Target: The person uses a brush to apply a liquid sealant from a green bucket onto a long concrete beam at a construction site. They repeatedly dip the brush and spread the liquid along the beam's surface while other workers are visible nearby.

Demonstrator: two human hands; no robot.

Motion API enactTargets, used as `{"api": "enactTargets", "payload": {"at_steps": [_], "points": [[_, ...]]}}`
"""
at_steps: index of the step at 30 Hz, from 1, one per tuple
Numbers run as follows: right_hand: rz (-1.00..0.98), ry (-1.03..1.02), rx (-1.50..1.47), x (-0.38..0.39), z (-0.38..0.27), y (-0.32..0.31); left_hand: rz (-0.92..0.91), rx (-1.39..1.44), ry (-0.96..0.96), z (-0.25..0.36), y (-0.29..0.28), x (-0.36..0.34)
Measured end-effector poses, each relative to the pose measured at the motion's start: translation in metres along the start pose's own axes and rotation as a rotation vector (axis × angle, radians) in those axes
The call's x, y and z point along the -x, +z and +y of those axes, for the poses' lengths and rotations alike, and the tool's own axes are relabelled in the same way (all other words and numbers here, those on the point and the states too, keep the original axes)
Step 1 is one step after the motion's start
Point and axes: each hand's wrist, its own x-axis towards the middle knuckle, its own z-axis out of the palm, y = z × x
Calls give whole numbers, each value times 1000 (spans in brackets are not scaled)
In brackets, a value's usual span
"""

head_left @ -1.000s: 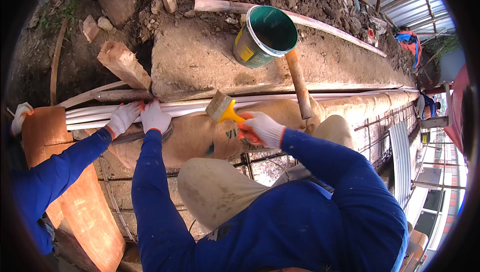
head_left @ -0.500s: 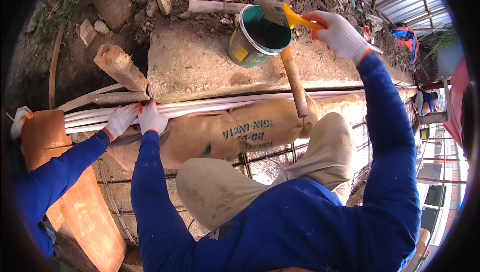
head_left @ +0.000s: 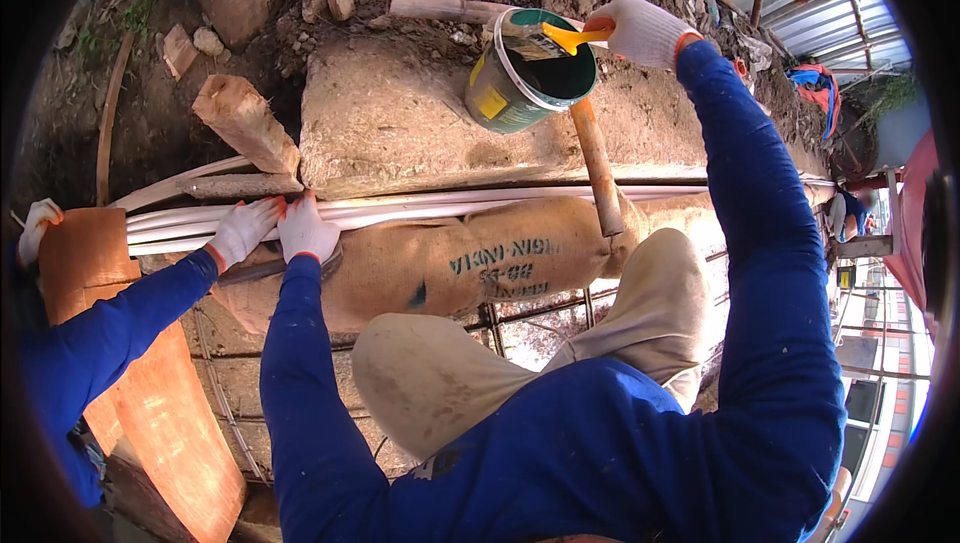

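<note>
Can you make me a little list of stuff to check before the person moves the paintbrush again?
1. Right hand grips the brush by its yellow handle: ok.
2. Brush bristles are inside the green can: ok.
3. Can stands steady on the concrete ledge: not ok, it tilts.
4. Left hand rests on the white pipes: ok.
5. Another person's gloved hand also holds the pipes, beside the left hand: ok.
6. How much is left in the can: cannot tell.

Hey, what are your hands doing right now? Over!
Right hand holds a yellow-handled brush in the green can. Left hand presses on the white pipes. Another person's gloved hand on them too. Wooden handle leans by the can.
</note>
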Motion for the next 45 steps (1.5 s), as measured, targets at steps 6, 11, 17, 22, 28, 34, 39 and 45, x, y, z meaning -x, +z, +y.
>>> {"api": "enactTargets", "payload": {"at_steps": [6,11,17,22,28,34,39,45], "points": [[-252,155,-54,-19,-9,-13,-28,0,5,4,-5,0],[-353,-80,324,-58,-37,29,12,-28,6,-8,5,1],[-239,-105,478,-71,-59,87,-50,-5,-1,7,-6,-5],[-460,-123,399,-92,-29,82,-91,11,-13,13,-15,-3],[-295,56,-67,-28,-10,35,-131,-18,-31,14,-26,-1],[-225,310,-674,44,23,20,20,-35,16,2,0,-3],[-144,394,-1043,70,28,41,21,-26,23,-3,5,-3],[-70,368,-1284,86,23,73,-31,-23,-6,5,-1,-3]]}}
